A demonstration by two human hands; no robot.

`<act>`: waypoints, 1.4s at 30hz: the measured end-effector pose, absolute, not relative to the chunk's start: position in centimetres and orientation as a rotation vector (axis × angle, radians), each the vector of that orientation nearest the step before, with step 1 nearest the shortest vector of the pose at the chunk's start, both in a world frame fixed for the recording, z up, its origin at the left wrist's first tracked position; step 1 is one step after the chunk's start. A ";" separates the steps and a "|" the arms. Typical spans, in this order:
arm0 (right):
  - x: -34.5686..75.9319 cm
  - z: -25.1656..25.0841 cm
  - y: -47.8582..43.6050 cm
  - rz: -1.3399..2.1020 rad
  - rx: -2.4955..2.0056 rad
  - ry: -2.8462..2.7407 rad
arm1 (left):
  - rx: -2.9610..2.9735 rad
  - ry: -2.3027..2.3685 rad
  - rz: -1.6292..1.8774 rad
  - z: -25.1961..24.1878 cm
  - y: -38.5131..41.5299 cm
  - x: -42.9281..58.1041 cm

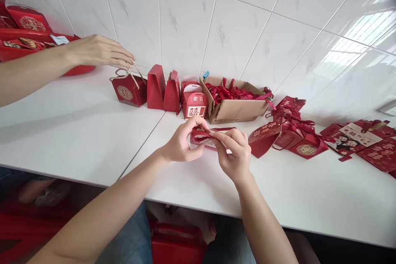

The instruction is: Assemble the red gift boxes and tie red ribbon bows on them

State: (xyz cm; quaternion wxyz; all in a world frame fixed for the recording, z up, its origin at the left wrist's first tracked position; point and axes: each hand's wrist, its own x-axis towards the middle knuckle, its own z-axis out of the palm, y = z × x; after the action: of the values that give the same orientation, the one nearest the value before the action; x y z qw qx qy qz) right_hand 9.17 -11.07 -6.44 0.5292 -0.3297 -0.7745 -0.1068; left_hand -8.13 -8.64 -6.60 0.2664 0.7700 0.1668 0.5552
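Note:
Above the table in front of me, a small red gift box [210,143] sits between my two hands, mostly covered by them. A red looped strip [199,135] shows at its top; whether it is ribbon or a folded flap I cannot make out. My left hand [183,142] curls round the left side of the box, thumb and index finger at its top. My right hand [234,150] pinches the top edge from the right, its fingertips meeting those of my left hand.
A co-worker's hand [103,51] touches the rope handle of a red box [127,90]. Behind my hands stand folded red boxes [155,86] and a cardboard box [239,111] of red ribbons [225,92]. More ribboned boxes [297,138] lie right. A red basket [83,69] stands left.

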 end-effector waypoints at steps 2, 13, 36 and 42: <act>9.3 -6.2 -11.1 -0.193 -0.759 -1.875 | 2.081 0.474 1.534 -6.7 -8.5 -8.0; 9.5 -5.6 -11.6 -0.013 -0.699 -1.988 | 2.011 0.454 1.538 -7.0 -8.7 -7.8; 10.5 -5.3 -11.2 0.025 -0.764 -1.764 | 2.141 0.626 1.584 -8.3 -7.5 -7.3; 10.6 -5.5 -10.6 -0.096 -0.707 -1.800 | 2.097 0.641 1.553 -8.6 -7.8 -7.1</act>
State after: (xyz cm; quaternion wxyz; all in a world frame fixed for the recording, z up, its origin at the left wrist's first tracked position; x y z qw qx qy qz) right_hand 10.64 -10.65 -5.47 0.5669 -0.3010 -0.7657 -0.0409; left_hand -7.07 -7.78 -8.60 0.2252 0.7603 0.2325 0.5632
